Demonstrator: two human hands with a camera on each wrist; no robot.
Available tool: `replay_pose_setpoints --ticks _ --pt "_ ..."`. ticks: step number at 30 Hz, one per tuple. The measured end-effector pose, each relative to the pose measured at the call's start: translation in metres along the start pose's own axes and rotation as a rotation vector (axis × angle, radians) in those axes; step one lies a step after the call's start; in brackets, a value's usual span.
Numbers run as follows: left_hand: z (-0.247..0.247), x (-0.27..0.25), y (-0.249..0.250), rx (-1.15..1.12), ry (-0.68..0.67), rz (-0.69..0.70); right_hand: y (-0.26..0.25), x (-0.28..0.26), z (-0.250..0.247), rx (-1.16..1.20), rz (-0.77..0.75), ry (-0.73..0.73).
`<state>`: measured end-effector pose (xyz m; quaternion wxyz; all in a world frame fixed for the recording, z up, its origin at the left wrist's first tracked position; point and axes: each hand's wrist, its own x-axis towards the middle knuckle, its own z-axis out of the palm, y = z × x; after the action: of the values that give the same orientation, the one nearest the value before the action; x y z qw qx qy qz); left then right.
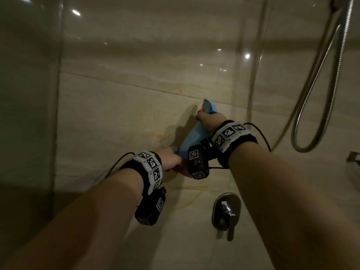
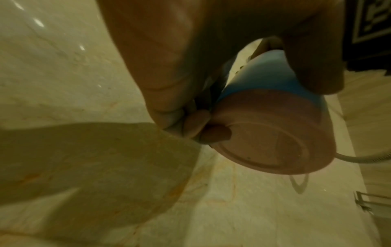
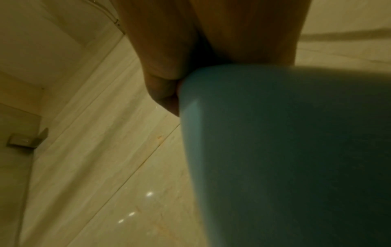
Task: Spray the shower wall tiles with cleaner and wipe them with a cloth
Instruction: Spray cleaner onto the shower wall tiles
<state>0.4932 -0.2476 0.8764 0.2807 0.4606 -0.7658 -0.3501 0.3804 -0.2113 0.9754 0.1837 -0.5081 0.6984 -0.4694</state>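
Note:
A blue spray bottle (image 1: 194, 135) is held slanted close to the beige marble wall tiles (image 1: 116, 114). My right hand (image 1: 209, 118) grips its upper end, where the blue head (image 1: 209, 107) sticks out above the fingers. My left hand (image 1: 169, 156) holds the lower end. In the left wrist view the left hand's fingers (image 2: 169, 66) and thumb (image 2: 313, 58) curl round the bottle (image 2: 264, 80), whose pinkish round base (image 2: 275, 142) faces the camera. The right wrist view is filled by the bottle's blue body (image 3: 285, 150) under the right hand (image 3: 169, 66). No cloth is in view.
A metal shower hose (image 1: 319, 94) loops down the wall at the right. A chrome mixer handle (image 1: 226, 211) sits below my hands. A glass panel (image 1: 29, 94) closes the left side. A wire rack (image 1: 353, 158) shows at the right edge. Orange stains (image 1: 191, 189) mark the tile.

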Motion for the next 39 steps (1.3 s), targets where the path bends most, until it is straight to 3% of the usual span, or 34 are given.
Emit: replay_pose_setpoints --ticks 13,24,39 --pt "0.027 0.006 0.003 -0.059 -0.037 -0.013 0.028 0.014 -0.015 -0.035 -0.033 -0.047" --pt "0.071 -0.008 -0.032 -0.104 -0.143 -0.145 0.078 -0.01 0.002 -0.049 0.085 -0.088" --pt "0.086 -0.02 -0.07 -0.117 -0.198 -0.187 0.115 -0.018 0.029 -0.051 0.19 -0.129"
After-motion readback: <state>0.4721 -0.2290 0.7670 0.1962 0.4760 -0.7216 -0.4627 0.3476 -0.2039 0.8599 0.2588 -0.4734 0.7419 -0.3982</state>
